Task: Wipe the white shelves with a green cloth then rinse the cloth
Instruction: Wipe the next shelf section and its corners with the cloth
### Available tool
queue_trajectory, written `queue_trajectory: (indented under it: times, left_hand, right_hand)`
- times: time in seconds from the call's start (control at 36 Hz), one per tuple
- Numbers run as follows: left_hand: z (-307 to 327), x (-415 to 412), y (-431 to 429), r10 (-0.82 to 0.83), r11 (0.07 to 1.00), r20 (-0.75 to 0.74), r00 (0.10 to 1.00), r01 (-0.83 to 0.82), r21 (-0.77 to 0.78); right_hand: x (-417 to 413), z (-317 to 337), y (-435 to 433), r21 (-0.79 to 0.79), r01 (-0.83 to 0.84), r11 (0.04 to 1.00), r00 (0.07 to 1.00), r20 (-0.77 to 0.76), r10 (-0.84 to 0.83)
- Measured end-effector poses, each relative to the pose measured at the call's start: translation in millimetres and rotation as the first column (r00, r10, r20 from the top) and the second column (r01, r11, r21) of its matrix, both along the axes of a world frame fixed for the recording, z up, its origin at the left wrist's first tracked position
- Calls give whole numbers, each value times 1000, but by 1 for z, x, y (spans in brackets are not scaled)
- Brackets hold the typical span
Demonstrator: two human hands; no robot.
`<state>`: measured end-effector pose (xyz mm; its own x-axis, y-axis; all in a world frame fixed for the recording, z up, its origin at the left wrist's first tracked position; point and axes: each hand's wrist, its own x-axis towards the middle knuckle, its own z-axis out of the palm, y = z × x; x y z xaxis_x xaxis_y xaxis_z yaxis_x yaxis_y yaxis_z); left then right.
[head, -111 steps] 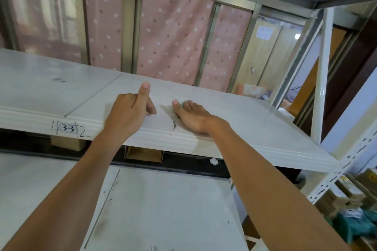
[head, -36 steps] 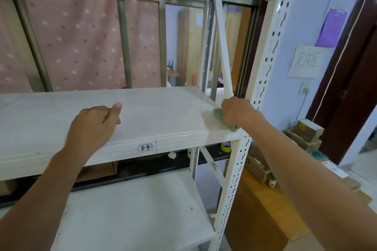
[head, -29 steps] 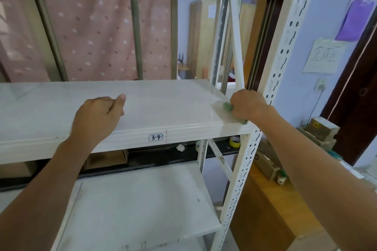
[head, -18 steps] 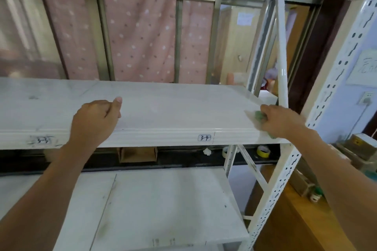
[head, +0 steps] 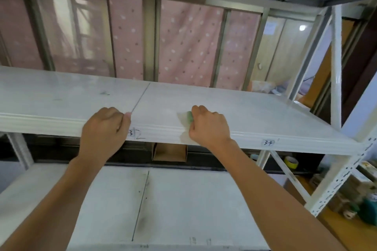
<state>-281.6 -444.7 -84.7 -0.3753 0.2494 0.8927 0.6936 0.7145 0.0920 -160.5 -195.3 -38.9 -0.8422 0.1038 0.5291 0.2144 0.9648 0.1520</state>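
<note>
A person's two bare hands rest at the front edge of a white shelf (head: 234,106), seen from a head-worn camera looking forward and down. The right hand (head: 208,125) is curled into a loose fist around a green cloth (head: 189,117), pressing it against the shelf top just behind the front lip; only a small fold of the cloth shows past the knuckles, to the hand's left. The left hand (head: 103,128) lies near it, fingers bent and closed over the shelf's front edge, holding nothing but the shelf itself. It sits just left of a seam (head: 140,98) where two shelf panels meet, its thumb tip at the seam's near end.

Handwritten labels mark the shelf's front lip: one (head: 267,142) reading "3-4" to the right of the right hand, another (head: 135,133) partly hidden by the left hand. A lower shelf (head: 183,199), also white and smudged with dark marks, spans beneath the forearms. A small cardboard box (head: 169,152) shows in the gap between the two shelves. A perforated white upright (head: 338,177) carries the shelves on the right, with a roll of yellow tape (head: 291,162) just behind it. A pink spotted curtain (head: 183,43) hangs behind the rack.
</note>
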Motion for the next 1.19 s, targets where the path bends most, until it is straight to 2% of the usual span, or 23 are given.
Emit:
queue_trajectory:
  times: [0.22, 0.39, 0.47, 0.61, 0.75, 0.86, 0.97, 1.06, 1.19]
  left_hand:
    - [-11, -6, -29, -79, 996, -70, 994, 81, 30]
    - [-18, -5, -41, -156, 987, -23, 987, 157, 42]
    - [-18, -4, -45, -190, 980, 15, 982, 188, 59]
    - [-14, -9, -54, -234, 972, -7, 972, 234, 37]
    - [-10, -23, -73, -165, 984, -60, 984, 168, 53]
    - [-10, -42, -101, -54, 996, -69, 996, 59, 66]
    - [-12, -59, -144, 8, 1000, -8, 1000, -7, 29]
    - [-10, -66, -172, 59, 998, 21, 998, -59, 4]
    - [-8, -75, -192, 93, 993, -157, 983, -103, -53]
  right_hand:
    - [-53, 0, -92, -39, -75, 996, 997, 4, 75]
    - [-85, 1, -155, -74, -187, 980, 982, -8, 187]
    - [-85, 4, -162, -83, -212, 974, 977, -13, 212]
    - [-81, 10, -143, -195, -207, 959, 978, -22, 207]
    - [-85, 21, -103, -245, -90, 965, 995, -53, 80]
    - [-103, 27, -86, -281, -72, 957, 997, -18, 70]
    - [-123, 33, -85, -373, 4, 928, 995, 91, 33]
    - [-133, 38, -87, -354, 83, 932, 982, 188, -16]
    - [-145, 29, -116, -255, 40, 966, 985, 174, 5]
